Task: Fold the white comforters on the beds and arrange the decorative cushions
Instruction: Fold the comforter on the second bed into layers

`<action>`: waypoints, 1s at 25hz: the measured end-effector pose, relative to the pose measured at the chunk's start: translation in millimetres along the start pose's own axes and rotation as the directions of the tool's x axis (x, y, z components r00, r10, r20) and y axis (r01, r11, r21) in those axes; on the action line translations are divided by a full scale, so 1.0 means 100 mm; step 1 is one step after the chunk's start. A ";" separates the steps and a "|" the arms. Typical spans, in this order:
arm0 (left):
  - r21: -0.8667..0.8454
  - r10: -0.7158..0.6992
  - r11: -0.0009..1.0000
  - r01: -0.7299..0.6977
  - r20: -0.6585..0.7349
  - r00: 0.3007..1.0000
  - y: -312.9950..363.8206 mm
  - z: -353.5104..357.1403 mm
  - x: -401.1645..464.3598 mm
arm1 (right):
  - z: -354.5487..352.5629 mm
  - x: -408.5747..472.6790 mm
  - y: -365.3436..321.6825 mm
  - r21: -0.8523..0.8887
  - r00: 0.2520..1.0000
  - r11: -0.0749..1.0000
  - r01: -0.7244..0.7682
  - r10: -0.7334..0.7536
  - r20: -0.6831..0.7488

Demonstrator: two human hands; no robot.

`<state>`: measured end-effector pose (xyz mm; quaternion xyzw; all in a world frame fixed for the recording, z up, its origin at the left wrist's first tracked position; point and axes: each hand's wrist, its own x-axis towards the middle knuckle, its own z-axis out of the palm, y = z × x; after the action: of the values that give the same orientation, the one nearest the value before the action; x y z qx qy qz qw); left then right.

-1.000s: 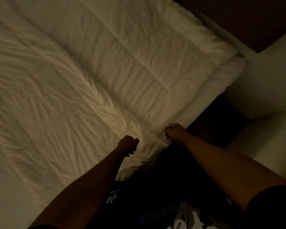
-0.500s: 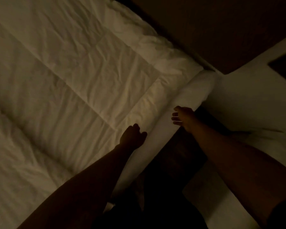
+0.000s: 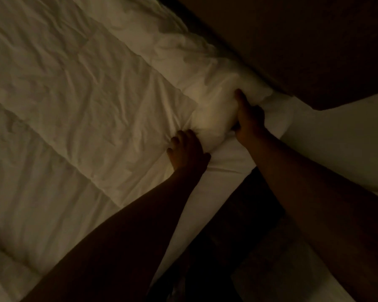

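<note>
From the head camera, in dim light, the white comforter lies spread and creased over the bed, its quilted squares running out to the left edge of the frame, and its corner is bunched up at the corner of the mattress, close under a dark headboard or wall panel. Both forearms reach forward from the bottom of the view, bare to the hands. The left hand lies knuckles-up at the near side edge of the bed, its fingers curled down into the comforter's edge so that the cloth gathers in small folds around them; it is closed on the fabric. The right hand is farther forward, at the bed's corner, with its thumb stretched out over the top of the puffed corner and the rest of the hand wrapped round the corner's outer side, clamped on the comforter. The two hands are near each other but not touching, with the bulged corner of the comforter between them. Below the hands the mattress's bare white side shows, and beside it lies a dark strip of floor. A second white surface fills the right of the frame, under the right forearm; what it is cannot be told.
</note>
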<state>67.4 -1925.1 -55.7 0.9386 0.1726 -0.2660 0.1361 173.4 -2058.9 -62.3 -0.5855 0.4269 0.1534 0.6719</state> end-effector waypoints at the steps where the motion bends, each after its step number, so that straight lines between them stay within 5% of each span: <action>1: -0.020 0.011 1.000 -0.012 -0.040 0.999 -0.04 -0.01 0.03 | 0.04 -0.02 0.03 0.048 0.999 0.999 0.007 -0.009 0.033; 4: -0.151 0.053 0.986 -0.069 -0.108 0.993 -0.21 -0.13 -0.01 | 0.06 -0.18 0.16 0.044 0.977 0.999 -0.023 0.013 0.214; 8: -0.329 0.034 0.940 -0.091 -0.176 0.984 -0.56 -0.46 -0.29 | 0.17 -0.64 0.23 0.244 0.894 0.961 -0.132 0.009 0.448; 18: -0.625 -0.192 0.779 -0.058 -0.325 0.926 -2.41 -0.76 -1.87 | 0.86 -2.75 1.09 0.147 0.731 0.969 -0.198 0.047 0.681; 25: -0.842 -0.435 0.533 -0.078 -0.352 0.829 -3.92 -0.84 -3.18 | 1.45 -4.57 2.11 0.080 0.677 0.988 -0.132 0.031 0.735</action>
<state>-303.5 -1621.4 123.1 0.7710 0.4066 0.1009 0.4797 -187.3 -1735.7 136.0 -0.4121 0.1575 0.3770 0.8144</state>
